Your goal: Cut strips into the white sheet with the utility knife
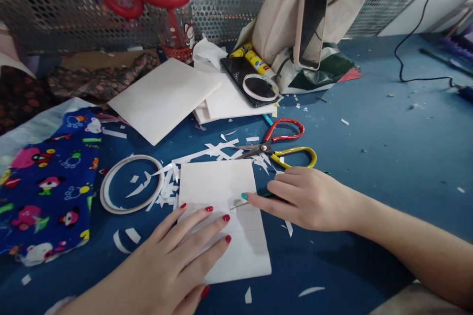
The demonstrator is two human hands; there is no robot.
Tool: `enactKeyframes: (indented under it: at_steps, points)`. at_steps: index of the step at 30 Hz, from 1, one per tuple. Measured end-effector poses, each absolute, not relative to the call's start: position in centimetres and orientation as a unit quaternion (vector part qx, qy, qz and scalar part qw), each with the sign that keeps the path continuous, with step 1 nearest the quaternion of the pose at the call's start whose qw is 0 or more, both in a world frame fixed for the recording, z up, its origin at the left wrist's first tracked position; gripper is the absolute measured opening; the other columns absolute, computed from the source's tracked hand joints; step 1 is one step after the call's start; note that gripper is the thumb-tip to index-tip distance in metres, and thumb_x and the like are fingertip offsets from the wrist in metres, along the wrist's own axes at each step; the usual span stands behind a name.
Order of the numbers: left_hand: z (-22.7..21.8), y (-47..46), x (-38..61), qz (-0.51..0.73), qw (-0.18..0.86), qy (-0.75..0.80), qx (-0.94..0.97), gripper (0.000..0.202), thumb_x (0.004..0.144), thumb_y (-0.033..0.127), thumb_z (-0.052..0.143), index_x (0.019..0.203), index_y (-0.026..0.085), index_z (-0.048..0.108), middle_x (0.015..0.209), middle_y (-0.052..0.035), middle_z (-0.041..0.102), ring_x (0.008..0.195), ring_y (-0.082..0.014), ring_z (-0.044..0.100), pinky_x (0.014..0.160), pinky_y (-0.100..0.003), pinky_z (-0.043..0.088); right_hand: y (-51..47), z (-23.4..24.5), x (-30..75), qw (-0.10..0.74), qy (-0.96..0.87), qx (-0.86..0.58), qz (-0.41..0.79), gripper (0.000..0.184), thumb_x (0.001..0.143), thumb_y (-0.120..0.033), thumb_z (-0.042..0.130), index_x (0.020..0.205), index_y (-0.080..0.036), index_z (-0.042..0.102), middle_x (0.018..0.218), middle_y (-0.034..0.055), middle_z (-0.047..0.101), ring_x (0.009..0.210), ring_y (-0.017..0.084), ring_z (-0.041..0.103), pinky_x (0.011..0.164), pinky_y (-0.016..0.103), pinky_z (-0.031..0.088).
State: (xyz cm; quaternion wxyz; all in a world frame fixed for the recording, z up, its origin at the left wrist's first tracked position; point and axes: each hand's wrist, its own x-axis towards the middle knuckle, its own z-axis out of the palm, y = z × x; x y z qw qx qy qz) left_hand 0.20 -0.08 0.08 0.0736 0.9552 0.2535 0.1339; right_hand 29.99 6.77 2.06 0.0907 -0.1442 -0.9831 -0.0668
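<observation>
A white rectangular board (221, 177) lies flat on the table in front of me. My left hand (177, 256) rests on its lower left part with fingers spread and holds nothing. From the right, my right hand (310, 199) is closed around a thin dark tool (264, 194), its index finger stretched along it. The tool's fine metal tip touches the board near a small whitish piece; whether it is a knife or tweezers I cannot tell. Just beyond the board lie scissors (264, 148) with one red and one yellow handle, blades apart.
White paper scraps (170, 187) surround the board. Left of it are a roll of tape (105, 192) and a blue patterned bag (48, 192). Behind are more white boards (166, 98), a dark phone (236, 71) under a white ring, glue sticks (257, 61), an upright phone (312, 24) and a cup (173, 24).
</observation>
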Motion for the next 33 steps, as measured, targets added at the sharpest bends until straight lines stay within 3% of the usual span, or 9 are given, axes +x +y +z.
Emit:
enactKeyframes:
  at_steps: [7, 16, 33]
  points:
    - [0.2, 0.0, 0.0, 0.136, 0.079, 0.253, 0.954, 0.032, 0.104, 0.034, 0.049, 0.128, 0.024, 0.067, 0.138, 0.0005, 0.064, 0.132, -0.0213, 0.047, 0.124, -0.033, 0.009, 7.2, 2.7, 30.7, 0.121, -0.980, -0.135, -0.079, 0.029, 0.098, -0.009, 0.045, 0.122, -0.012, 0.060, 0.067, -0.0028, 0.050, 0.055, 0.013, 0.040, 0.051, 0.030, 0.030]
    - [0.2, 0.2, 0.2, 0.142, 0.082, 0.253, 0.953, 0.031, 0.104, 0.033, 0.047, 0.124, 0.024, 0.069, 0.136, 0.0016, 0.065, 0.130, -0.0210, 0.048, 0.124, -0.032, 0.009, 7.8, 3.0, 31.5, 0.102, -0.985, -0.120, -0.078, 0.027, 0.098, -0.009, 0.045, 0.122, -0.012, 0.057, 0.067, -0.0035, 0.049, 0.056, 0.013, 0.041, 0.052, 0.031, 0.030]
    - [0.0, -0.2, 0.0, 0.137, 0.072, 0.256, 0.954, 0.032, 0.105, 0.037, 0.047, 0.126, 0.026, 0.068, 0.137, 0.0015, 0.065, 0.130, -0.0223, 0.048, 0.123, -0.033, 0.009, 7.5, 2.3, 30.7, 0.115, -0.983, -0.116, -0.089, 0.026, 0.097, -0.009, 0.049, 0.119, -0.013, 0.061, 0.066, -0.0036, 0.048, 0.057, 0.012, 0.041, 0.051, 0.030, 0.030]
